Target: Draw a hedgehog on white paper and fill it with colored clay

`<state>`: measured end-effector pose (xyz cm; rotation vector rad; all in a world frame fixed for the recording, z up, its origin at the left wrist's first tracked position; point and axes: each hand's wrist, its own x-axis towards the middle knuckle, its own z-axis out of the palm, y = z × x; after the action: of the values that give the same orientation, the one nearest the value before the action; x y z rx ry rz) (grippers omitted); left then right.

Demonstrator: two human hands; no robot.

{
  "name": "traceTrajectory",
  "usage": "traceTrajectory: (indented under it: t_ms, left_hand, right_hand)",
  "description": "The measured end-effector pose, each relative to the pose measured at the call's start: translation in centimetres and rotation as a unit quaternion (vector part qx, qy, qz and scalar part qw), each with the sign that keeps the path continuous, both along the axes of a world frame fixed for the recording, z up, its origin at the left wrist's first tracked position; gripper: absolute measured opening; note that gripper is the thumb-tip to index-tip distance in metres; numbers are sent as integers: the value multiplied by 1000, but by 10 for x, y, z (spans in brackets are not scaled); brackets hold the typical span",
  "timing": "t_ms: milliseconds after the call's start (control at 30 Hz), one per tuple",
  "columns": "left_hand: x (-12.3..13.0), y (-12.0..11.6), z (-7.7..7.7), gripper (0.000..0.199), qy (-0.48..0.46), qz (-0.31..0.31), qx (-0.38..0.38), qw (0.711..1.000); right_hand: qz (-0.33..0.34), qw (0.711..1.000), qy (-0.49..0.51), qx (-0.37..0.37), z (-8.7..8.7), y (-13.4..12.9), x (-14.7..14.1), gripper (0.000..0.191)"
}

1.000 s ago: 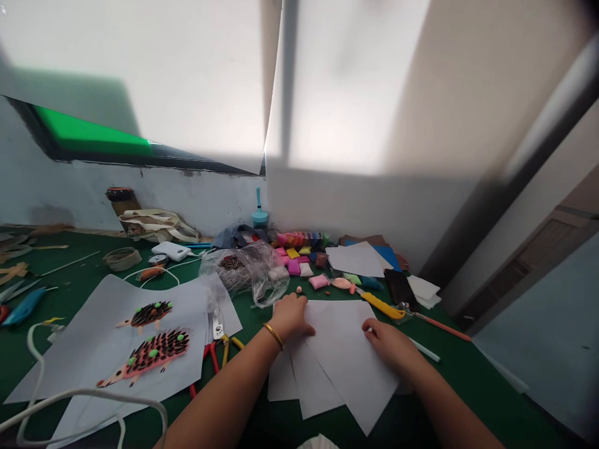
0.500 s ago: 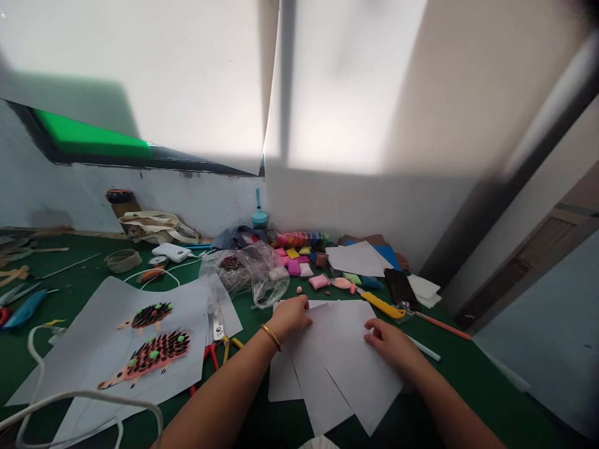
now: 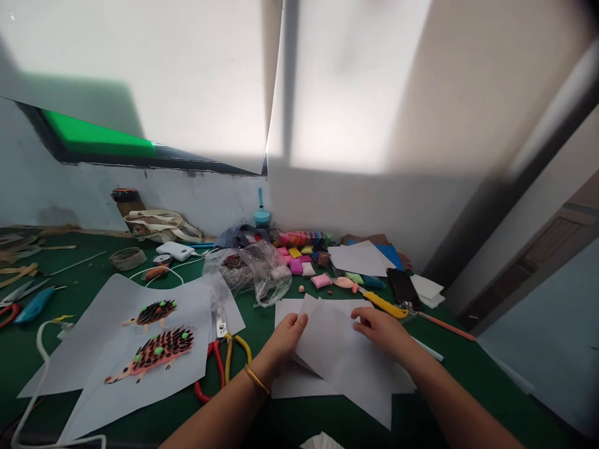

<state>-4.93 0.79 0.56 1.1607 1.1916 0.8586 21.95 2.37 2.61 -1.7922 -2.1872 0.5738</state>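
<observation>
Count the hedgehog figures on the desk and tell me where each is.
2. The smaller hedgehog lies on the white paper at the left; the larger hedgehog lies on it too, nearer the viewer. The crumpled plastic bag might hide more.

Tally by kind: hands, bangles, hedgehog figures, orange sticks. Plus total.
Hands: 2
Bangle: 1
Hedgehog figures: 2
Orange stick: 1
Total: 6
</observation>
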Motion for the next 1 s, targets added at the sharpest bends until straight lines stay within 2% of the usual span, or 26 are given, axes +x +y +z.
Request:
traceTrajectory:
  t_ms: [100, 200, 300, 367, 433, 500, 567, 633, 667, 700, 767, 833, 900, 1000]
  left_hand:
    - [1, -7, 1, 22, 32, -1, 22, 999]
    - [-2, -11, 5, 18, 37, 25, 53, 998]
    - [-6, -16, 3, 23, -7, 44, 60, 997]
    - [-9, -19, -2, 29, -40, 54, 53, 996]
    - [-10, -20, -7, 32, -40, 50, 36, 997]
    - [-11, -23, -10, 32, 1, 32, 27, 999]
    - [-12, -28, -9, 35, 79, 28, 60, 995]
    - [-13, -34, -3, 47, 182, 57, 153, 970]
    - [-13, -38, 1, 58, 240, 71, 217, 944]
    - [-12, -42, 5, 66, 295, 50, 270, 915]
    - [-9, -48, 11, 73, 365, -71, 341, 864]
    - [-5, -52, 14, 76, 396, -188, 355, 826]
    - [-2, -53, 13, 73, 412, -253, 340, 807]
    - [-3, -51, 12, 65, 423, -280, 320, 800]
  right_hand:
    - [23, 999, -21, 31, 4, 8, -12, 25]
    - [3, 998, 22, 52, 4, 13, -8, 39]
    - [-27, 991, 129, -25, 0, 11, 7, 51]
    - [-36, 974, 212, -77, -5, 6, 16, 55]
    - [-50, 956, 272, -93, -11, 1, 21, 58]
    - [-73, 951, 290, -83, -18, -1, 22, 56]
    - [-93, 958, 264, -62, -26, 2, 20, 54]
    - [-97, 972, 211, -33, -33, 7, 17, 55]
    - [-96, 979, 181, -18, -36, 10, 15, 56]
    - [-96, 983, 155, -3, -39, 11, 13, 58]
    - [-96, 989, 112, 20, -44, 12, 9, 61]
    - [-92, 992, 79, 40, -47, 10, 3, 61]
    - [-84, 994, 53, 54, -48, 6, -2, 60]
    - [-78, 994, 39, 61, -46, -2, -5, 59]
